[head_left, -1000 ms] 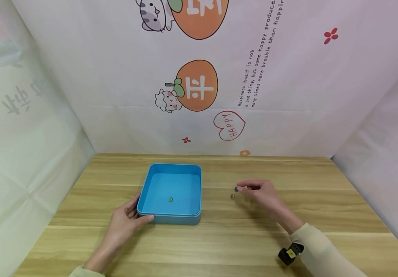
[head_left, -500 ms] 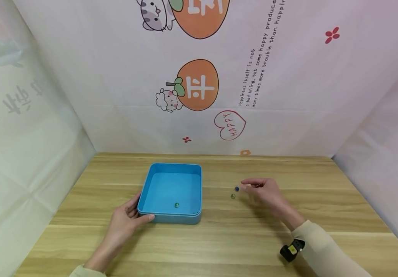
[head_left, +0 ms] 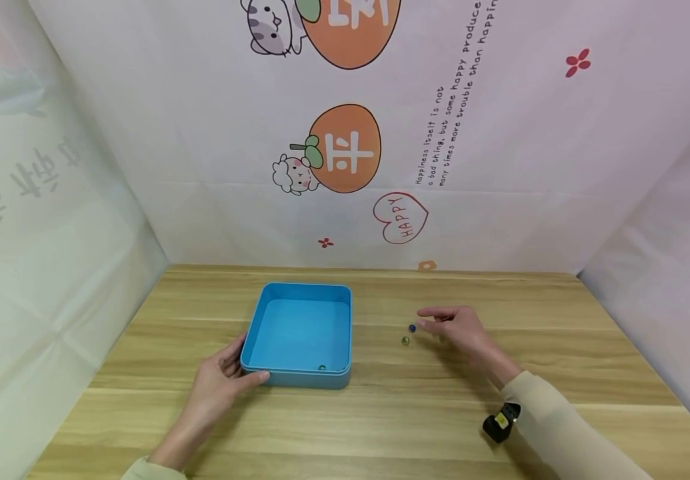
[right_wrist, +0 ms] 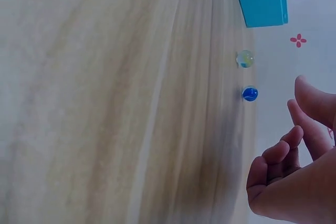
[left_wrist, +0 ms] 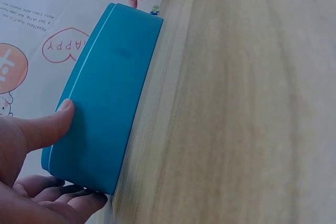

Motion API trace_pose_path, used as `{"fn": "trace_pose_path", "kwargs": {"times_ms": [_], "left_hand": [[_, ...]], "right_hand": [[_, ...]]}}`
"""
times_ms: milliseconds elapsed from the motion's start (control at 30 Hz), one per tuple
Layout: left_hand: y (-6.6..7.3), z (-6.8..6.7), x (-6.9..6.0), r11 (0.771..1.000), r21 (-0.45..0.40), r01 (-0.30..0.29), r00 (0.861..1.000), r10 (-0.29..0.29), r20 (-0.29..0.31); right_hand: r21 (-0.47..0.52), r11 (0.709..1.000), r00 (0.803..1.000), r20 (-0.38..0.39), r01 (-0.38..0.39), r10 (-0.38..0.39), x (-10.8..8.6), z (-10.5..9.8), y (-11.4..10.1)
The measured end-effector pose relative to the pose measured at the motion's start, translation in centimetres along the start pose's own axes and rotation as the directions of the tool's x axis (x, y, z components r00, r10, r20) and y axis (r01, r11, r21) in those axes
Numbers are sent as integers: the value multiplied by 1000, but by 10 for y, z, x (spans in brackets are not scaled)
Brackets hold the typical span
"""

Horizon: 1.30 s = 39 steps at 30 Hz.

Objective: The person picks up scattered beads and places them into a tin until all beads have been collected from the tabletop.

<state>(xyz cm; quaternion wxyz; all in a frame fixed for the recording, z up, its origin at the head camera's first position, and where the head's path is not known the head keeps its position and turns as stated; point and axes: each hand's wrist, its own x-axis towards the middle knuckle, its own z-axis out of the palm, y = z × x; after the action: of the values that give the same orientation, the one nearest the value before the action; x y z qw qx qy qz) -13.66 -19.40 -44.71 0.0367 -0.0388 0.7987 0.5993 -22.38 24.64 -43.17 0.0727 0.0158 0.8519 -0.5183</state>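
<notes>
My left hand (head_left: 215,383) holds the near left corner of an open blue box (head_left: 303,333). Its thumb (left_wrist: 50,129) lies against the front wall, and the other fingers reach along the left side. Inside the box, a green marble (head_left: 322,367) sits by the near wall, partly hidden by the rim. Just right of the box, a blue marble (right_wrist: 250,93) and a clear yellow-green marble (right_wrist: 244,59) lie on the table. Beside the blue marble hovers my right hand (head_left: 455,328), thumb and index apart and nothing between them; its other fingers are loosely curled.
The wooden table (head_left: 381,433) ends at a printed cloth backdrop (head_left: 219,220), with cloth walls to the left and right. A small black device (head_left: 499,424) is worn at the right wrist.
Inside the box, the green marble has rolled toward the near right. The right thumb and index, which were at the blue marble, have drawn slightly away from it. The left hand stays put.
</notes>
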Motion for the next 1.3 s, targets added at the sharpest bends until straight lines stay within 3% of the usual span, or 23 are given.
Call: {"fn": "trace_pose_path", "kwargs": {"times_ms": [433, 1300], "left_hand": [[-1, 0, 0, 1000, 7, 10, 1000, -10, -3], [0, 2, -1, 1000, -12, -12, 1000, 12, 8]], "right_hand": [[-61, 998, 1000, 31, 1, 0, 10, 2, 3], [-120, 993, 1000, 12, 13, -11, 14, 5, 4]]}}
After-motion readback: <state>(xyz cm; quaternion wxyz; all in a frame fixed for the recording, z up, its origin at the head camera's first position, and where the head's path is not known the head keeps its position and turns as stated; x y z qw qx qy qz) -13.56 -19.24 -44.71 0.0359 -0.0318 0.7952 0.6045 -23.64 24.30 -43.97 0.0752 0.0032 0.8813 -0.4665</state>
